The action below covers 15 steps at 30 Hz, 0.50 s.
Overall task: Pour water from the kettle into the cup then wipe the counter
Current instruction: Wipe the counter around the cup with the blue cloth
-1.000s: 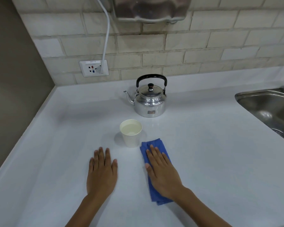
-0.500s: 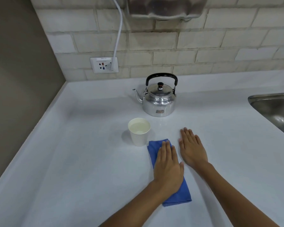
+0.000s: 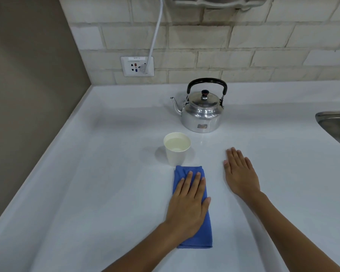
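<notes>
A shiny metal kettle point(image 3: 201, 112) with a black handle stands upright at the back of the white counter point(image 3: 98, 183), spout pointing left. In front of it a white paper cup point(image 3: 176, 154) holds water. A folded blue cloth point(image 3: 203, 232) lies just in front of the cup, its far edge almost touching the cup's base. My left hand point(image 3: 188, 205) rests flat on the cloth, fingers stretched out, not curled round it. My right hand point(image 3: 239, 173) lies flat on the bare counter to the right of the cloth, holding nothing.
A steel sink point(image 3: 338, 124) cuts into the counter at the right edge. On the tiled wall behind are a socket point(image 3: 137, 66) with a white cable point(image 3: 155, 32) plugged in and a metal appliance point(image 3: 214, 1) above. A brown wall bounds the counter on the left.
One second ago my right hand lay on the cloth and my left on the bare counter. The left hand has taken over the cloth; the right has moved off to the right.
</notes>
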{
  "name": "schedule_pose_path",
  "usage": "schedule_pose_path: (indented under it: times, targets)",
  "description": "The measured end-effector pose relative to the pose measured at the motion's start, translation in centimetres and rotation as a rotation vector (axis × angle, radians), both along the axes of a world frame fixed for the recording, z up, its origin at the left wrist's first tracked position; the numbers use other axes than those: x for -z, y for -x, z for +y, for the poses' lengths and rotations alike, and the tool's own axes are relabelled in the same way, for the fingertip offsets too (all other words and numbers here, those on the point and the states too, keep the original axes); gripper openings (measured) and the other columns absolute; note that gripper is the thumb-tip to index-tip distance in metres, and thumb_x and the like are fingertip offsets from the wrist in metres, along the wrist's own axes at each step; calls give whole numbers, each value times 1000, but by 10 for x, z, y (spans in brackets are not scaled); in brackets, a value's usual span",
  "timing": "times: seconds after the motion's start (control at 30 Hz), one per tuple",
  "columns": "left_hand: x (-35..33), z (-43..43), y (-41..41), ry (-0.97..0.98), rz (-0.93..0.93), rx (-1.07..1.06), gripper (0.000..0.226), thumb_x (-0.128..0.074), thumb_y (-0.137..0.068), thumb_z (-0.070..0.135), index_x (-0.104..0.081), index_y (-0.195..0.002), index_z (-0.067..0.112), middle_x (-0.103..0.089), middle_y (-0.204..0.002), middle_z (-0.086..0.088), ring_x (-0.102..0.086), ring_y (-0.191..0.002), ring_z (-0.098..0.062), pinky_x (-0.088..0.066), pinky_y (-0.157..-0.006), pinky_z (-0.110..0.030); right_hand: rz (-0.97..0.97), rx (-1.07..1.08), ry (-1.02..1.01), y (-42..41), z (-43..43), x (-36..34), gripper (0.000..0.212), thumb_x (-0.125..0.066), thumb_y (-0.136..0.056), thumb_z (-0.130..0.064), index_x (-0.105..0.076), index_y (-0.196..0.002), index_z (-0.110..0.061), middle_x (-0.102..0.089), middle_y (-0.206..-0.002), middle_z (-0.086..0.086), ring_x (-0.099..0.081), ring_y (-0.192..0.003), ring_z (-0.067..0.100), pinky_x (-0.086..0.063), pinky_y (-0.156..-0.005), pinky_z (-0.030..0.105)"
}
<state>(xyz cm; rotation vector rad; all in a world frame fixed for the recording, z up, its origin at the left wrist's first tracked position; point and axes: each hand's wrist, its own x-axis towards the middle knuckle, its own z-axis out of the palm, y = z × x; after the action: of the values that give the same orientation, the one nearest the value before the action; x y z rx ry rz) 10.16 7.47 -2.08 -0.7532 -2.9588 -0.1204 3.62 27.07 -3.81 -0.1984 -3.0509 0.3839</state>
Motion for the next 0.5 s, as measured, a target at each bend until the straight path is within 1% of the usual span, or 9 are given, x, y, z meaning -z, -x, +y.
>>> schedule_pose_path:
  times: [0.07, 0.13, 0.2, 0.23, 0.3, 0.33, 0.37, 0.43, 0.5]
  targets:
    - [-1, -18, -3, 30, -22, -28, 52, -21, -92, 44, -49, -130, 20, -51, -136, 6, -43, -128, -16, -41, -103, -33, 0, 3, -7, 0, 0, 0, 51, -14, -99, -30, -4, -145, -12, -5, -157, 5, -1, -144, 17, -4, -119, 36]
    - [1, -39, -7, 50, -28, -58, 53, -14, -95, 42, -44, -133, 21, -47, -140, 4, -38, -131, -18, -26, -110, -34, 3, 0, -20, 0, 0, 2, 51, -15, -99, -29, -4, -145, -12, -5, -157, 5, -2, -144, 18, -5, -119, 37]
    - [5, -62, -7, 33, -6, -95, 55, -10, -96, 44, -37, -137, 21, -40, -144, -2, -33, -134, -24, -11, -110, -36, 2, 0, -18, 0, 0, 3, 51, -15, -98, -29, -3, -145, -12, -5, -157, 5, -1, -144, 18, -5, -119, 37]
    - [6, -73, -6, 21, -4, -132, 56, -8, -95, 45, -35, -138, 22, -37, -146, -4, -32, -134, -27, -9, -110, -35, 2, 2, -16, 0, 0, 3, 51, -15, -98, -29, -3, -145, -12, -5, -157, 5, -1, -144, 18, -5, -119, 37]
    - [5, -93, 0, -19, -33, -226, 61, -2, -93, 49, -32, -139, 22, -32, -147, -7, -30, -134, -34, -15, -114, -41, 2, 2, -22, 0, 1, 4, 51, -15, -98, -29, -2, -145, -12, -4, -157, 5, -1, -144, 18, -4, -119, 37]
    - [6, -101, 5, -59, -49, -264, 65, 3, -91, 52, -25, -141, 22, -23, -150, -7, -20, -137, -34, -17, -115, -42, 4, 4, -27, 0, 0, 4, 51, -15, -98, -29, -2, -145, -12, -4, -157, 5, -1, -144, 18, -4, -119, 37]
    - [10, -108, 13, -103, -46, -289, 67, 9, -87, 56, -10, -143, 24, -8, -152, -5, -4, -140, -32, -13, -115, -41, 7, 7, -29, 0, 0, 4, 51, -15, -98, -29, -2, -145, -11, -4, -157, 5, -1, -144, 18, -4, -119, 37]
    - [15, -117, 32, -174, -97, -329, 65, 10, -83, 58, 12, -139, 25, 16, -152, -2, 25, -136, -22, 5, -115, -33, 14, 15, -34, 0, -2, 4, 52, -15, -98, -28, -2, -145, -11, -4, -157, 6, -1, -144, 18, -4, -119, 37]
    - [17, -115, 58, -222, -103, -360, 59, -7, -93, 47, 9, -141, 18, 14, -154, -4, 27, -135, -17, 10, -114, -30, 22, 16, -40, 0, -3, 4, 52, -16, -98, -28, -2, -145, -10, -5, -157, 6, -2, -144, 19, -5, -119, 37]
